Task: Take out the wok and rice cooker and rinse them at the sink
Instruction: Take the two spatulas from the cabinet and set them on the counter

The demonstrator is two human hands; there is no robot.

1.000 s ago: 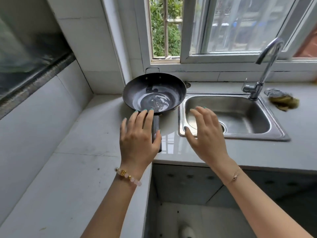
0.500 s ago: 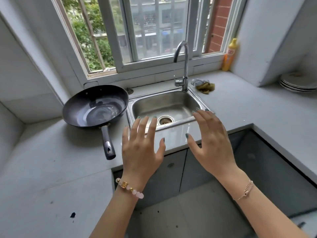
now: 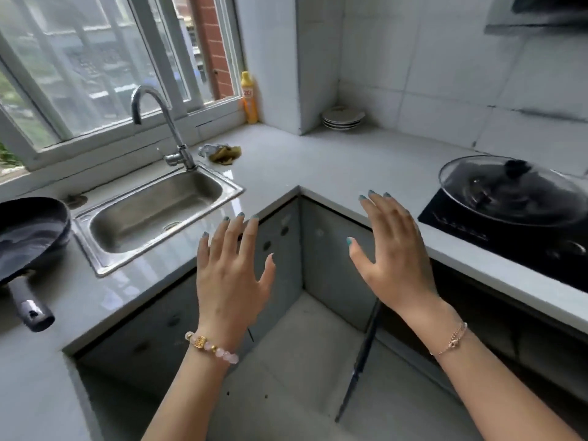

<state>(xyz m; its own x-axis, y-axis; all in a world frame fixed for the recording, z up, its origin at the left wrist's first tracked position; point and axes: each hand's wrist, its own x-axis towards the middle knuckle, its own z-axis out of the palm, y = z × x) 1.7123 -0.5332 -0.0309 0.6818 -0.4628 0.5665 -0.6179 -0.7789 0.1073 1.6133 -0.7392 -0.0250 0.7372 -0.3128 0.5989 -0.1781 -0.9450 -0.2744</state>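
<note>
Wok (image 3: 28, 230) sits beside the sink (image 3: 178, 192), rice cooker's nowhere I see; left hand (image 3: 232, 275), right hand (image 3: 397, 265) empty, fingers spread.

A yellow bottle (image 3: 248, 98) and stacked plates (image 3: 343, 118) stand apart on the counter (image 3: 318, 160)

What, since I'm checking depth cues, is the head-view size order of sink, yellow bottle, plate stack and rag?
1. sink, clearly largest.
2. plate stack, yellow bottle, rag: alike, too close to rank.
</note>
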